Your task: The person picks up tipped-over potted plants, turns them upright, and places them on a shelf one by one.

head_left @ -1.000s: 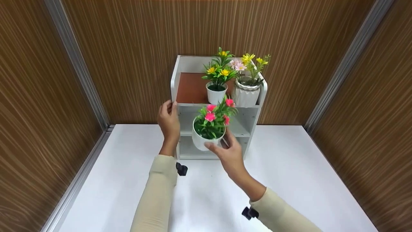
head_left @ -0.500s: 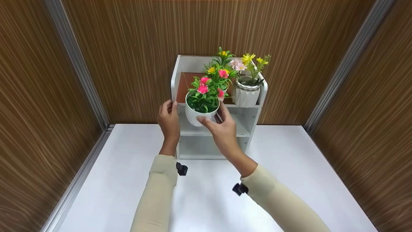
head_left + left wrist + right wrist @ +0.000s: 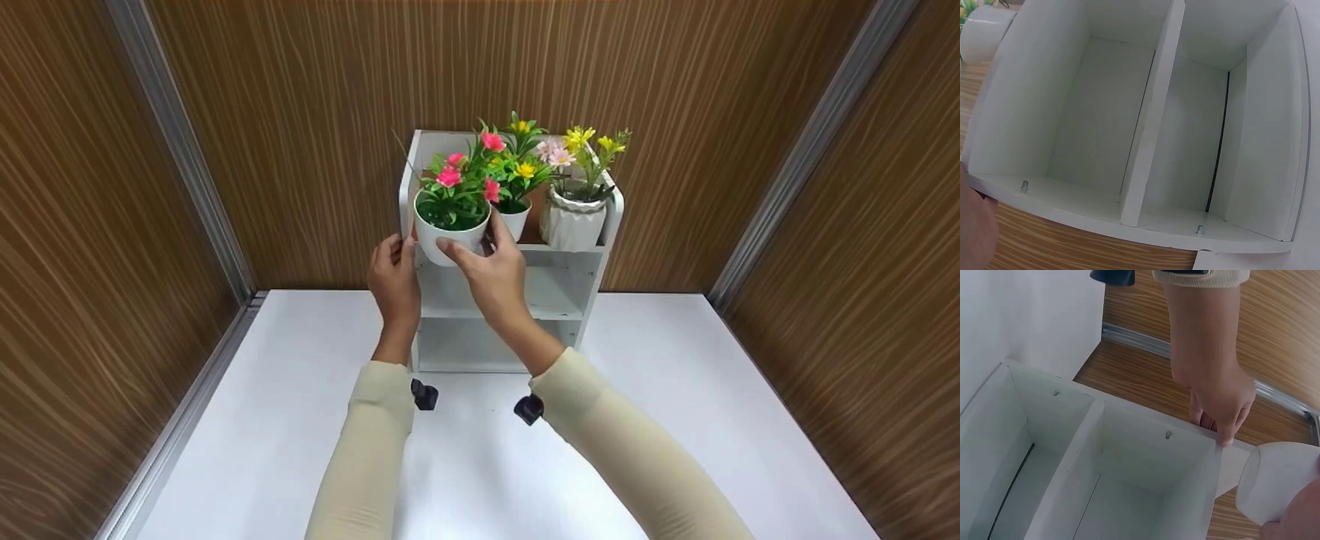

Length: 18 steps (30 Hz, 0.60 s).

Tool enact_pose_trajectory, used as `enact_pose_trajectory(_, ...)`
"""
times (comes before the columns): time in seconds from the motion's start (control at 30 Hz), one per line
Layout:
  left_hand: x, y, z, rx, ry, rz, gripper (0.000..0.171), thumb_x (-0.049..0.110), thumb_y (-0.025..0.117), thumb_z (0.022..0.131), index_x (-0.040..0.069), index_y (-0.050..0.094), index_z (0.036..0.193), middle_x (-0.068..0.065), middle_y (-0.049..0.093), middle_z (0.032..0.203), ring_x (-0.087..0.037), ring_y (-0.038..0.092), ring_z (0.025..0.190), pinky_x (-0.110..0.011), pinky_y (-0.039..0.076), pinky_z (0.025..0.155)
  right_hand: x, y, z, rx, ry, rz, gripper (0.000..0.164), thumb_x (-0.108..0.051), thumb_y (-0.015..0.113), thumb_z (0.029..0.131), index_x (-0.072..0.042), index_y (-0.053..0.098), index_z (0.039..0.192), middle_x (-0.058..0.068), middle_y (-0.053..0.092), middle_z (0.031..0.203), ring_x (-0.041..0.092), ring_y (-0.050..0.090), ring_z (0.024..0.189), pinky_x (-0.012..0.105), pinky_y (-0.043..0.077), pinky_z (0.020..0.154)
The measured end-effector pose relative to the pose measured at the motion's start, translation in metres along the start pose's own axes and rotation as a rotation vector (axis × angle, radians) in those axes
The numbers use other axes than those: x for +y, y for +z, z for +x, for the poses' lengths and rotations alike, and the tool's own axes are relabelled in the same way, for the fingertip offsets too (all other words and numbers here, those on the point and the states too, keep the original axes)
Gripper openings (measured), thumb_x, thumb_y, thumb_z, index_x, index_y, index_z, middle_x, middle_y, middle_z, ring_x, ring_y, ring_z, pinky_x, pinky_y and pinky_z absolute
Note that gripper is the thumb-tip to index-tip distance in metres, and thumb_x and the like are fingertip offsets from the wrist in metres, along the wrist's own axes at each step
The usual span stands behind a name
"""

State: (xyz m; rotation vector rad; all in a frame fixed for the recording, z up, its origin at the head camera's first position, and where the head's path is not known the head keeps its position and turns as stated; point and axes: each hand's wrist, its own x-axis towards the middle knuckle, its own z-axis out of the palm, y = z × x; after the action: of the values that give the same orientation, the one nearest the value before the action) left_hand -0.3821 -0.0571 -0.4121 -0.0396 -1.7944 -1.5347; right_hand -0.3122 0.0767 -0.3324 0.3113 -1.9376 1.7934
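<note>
My right hand (image 3: 495, 281) grips a white flowerpot (image 3: 1280, 478) of pink artificial flowers (image 3: 448, 177), thumb in front and fingers round the side. It holds the pot slightly tilted at the left front of the white shelf unit's (image 3: 613, 202) top. My left hand (image 3: 394, 289) pinches the unit's left side panel near top-board height, as the right wrist view also shows. Beside the held pot stands a small white pot with yellow flowers (image 3: 525, 171), partly covered. A ribbed white pot (image 3: 576, 225) with pink and yellow flowers stands at the right end.
Two lower compartments, split by a board (image 3: 1151, 124), face forward. The unit stands on a white table (image 3: 652, 375) against a wood-grain back wall (image 3: 300, 150). Side walls with metal trim (image 3: 180, 150) enclose the table.
My right hand has lifted the pink-flowered pot from before the compartments up and left to the top's left front, overlapping the brown top board. My left hand stays put on the side panel.
</note>
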Motion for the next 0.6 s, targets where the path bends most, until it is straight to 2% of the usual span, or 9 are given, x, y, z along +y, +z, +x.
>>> enact_pose_trajectory(0.33,-0.001,-0.001,0.000,-0.005,0.012,0.004,0.032,0.028,0.056,0.105,0.005,0.064,0.126,-0.009,0.066,0.117,-0.018,0.065,0.111,-0.029,0.055,0.097,0.009,0.014,0.016,0.029,0.002,-0.118,0.087,-0.030,0.086,0.082,-0.006,0.041,0.152,0.011,0.052,0.148,0.018,0.052,0.134,0.033,0.045,0.112)
enact_pose_trajectory(0.6,-0.002,0.001,0.000,0.005,0.014,-0.009,0.030,0.025,0.058,0.104,0.003,0.065,0.124,-0.011,0.066,0.118,-0.019,0.066,0.111,-0.030,0.056,0.096,0.014,0.021,0.023,0.046,-0.003,-0.196,0.080,-0.033,0.084,0.084,-0.008,0.045,0.149,0.011,0.056,0.140,0.017,0.055,0.128,0.034,0.047,0.110)
